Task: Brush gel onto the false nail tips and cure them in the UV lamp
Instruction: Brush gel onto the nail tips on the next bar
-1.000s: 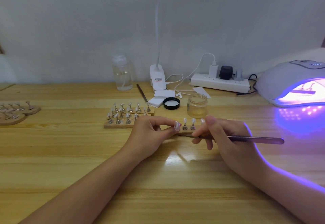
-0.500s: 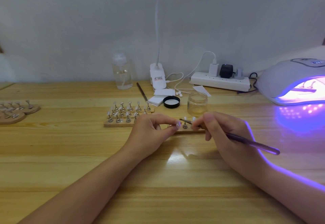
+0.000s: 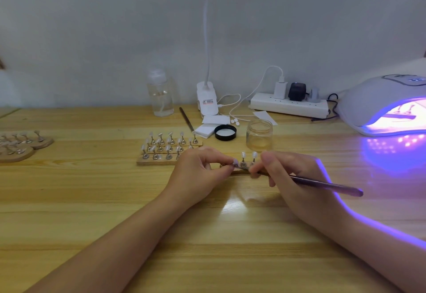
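Head view: my left hand pinches a small wooden strip of false nail tips at table centre. My right hand grips the brush, tip toward the strip. The gel jar stands at 12 o'clock, the lit UV lamp at 2 o'clock.

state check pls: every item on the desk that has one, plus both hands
UV lamp: lit, a holder inside.
Gel jar: open.
Black lid: off, lying beside the jar.
Clear bottle: capped, upright.
Power strip: plugs in.
Left hand: pinches nail holder.
Right hand: grips brush.
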Action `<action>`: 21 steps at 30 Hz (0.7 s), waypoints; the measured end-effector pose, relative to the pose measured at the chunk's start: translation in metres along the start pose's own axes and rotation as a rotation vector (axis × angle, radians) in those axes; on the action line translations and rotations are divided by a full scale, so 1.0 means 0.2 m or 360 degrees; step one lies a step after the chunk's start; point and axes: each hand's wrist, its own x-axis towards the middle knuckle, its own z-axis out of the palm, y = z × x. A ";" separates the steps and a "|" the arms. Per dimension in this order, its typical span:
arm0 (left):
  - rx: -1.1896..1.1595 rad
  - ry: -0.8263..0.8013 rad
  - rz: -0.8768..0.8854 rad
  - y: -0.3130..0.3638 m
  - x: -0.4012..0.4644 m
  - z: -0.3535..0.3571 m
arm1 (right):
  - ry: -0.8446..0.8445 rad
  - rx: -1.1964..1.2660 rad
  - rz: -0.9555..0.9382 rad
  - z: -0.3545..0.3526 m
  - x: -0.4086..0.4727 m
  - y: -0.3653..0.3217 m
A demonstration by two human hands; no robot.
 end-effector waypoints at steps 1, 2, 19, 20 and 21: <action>0.0008 0.0003 0.0000 0.00 0.00 0.00 | 0.0013 0.0049 0.0016 0.00 0.00 0.00; 0.0010 0.0006 -0.0005 0.00 0.00 0.00 | 0.0022 0.0082 0.0027 0.00 -0.01 0.00; -0.0010 0.0022 -0.0022 0.00 0.00 0.00 | -0.0004 -0.0114 -0.0065 0.00 0.01 -0.01; -0.0013 0.0029 -0.0022 0.00 0.00 0.00 | -0.0007 -0.0091 -0.0053 0.00 0.01 0.00; -0.0017 0.0043 -0.0028 0.00 -0.01 0.00 | 0.0000 -0.0045 -0.0038 0.00 0.00 0.00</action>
